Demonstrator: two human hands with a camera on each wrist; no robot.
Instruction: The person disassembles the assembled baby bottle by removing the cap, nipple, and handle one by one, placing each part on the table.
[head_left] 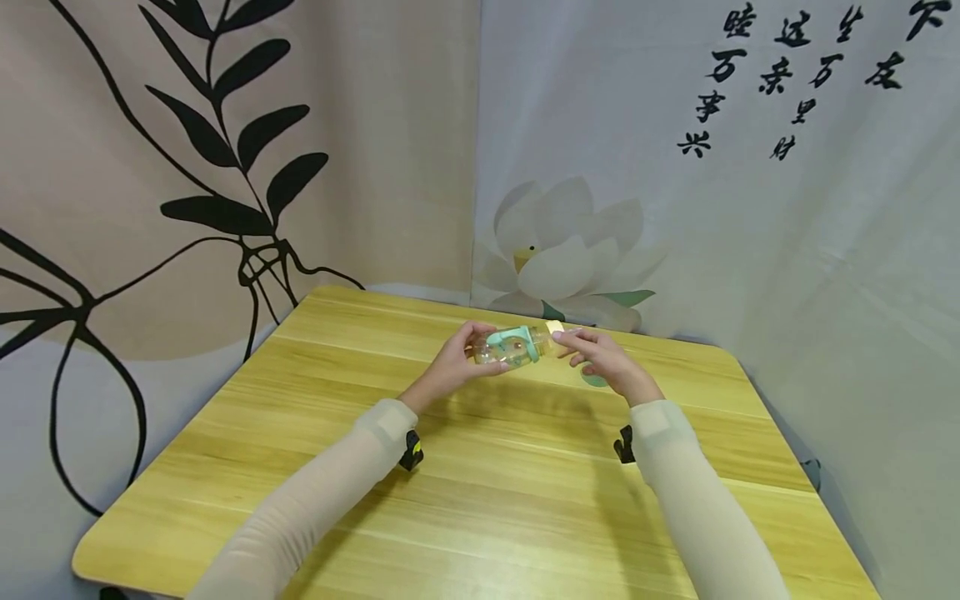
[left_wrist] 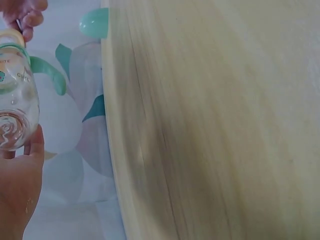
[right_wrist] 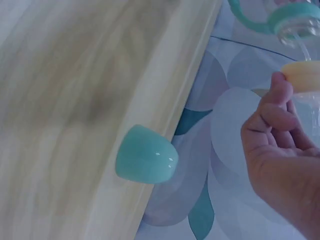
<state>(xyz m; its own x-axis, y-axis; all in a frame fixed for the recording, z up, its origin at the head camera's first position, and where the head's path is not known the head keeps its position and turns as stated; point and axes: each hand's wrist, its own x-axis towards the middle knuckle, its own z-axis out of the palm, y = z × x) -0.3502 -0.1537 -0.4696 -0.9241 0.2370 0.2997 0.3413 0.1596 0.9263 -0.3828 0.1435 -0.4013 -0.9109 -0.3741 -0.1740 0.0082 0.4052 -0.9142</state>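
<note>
My left hand (head_left: 452, 360) grips a clear baby bottle (head_left: 491, 350) round its base and holds it tilted on its side above the far part of the table. The bottle has mint-green handles (left_wrist: 50, 75) and printed lettering. With thumb and fingers my right hand (head_left: 607, 358) pinches a yellow screw ring (right_wrist: 302, 76) at the bottle's mouth. In the right wrist view the ring is apart from the clear bottle neck (right_wrist: 299, 31), and a thin clear straw (right_wrist: 301, 47) runs between them. A mint-green cap (right_wrist: 145, 156) stands on the table near the right hand.
The wooden table (head_left: 480, 500) has its far edge just beyond the hands and cap. Behind it hangs a printed cloth (head_left: 750, 250) with a lotus and black characters. Dark wrist devices (head_left: 411, 452) sit at both sleeves.
</note>
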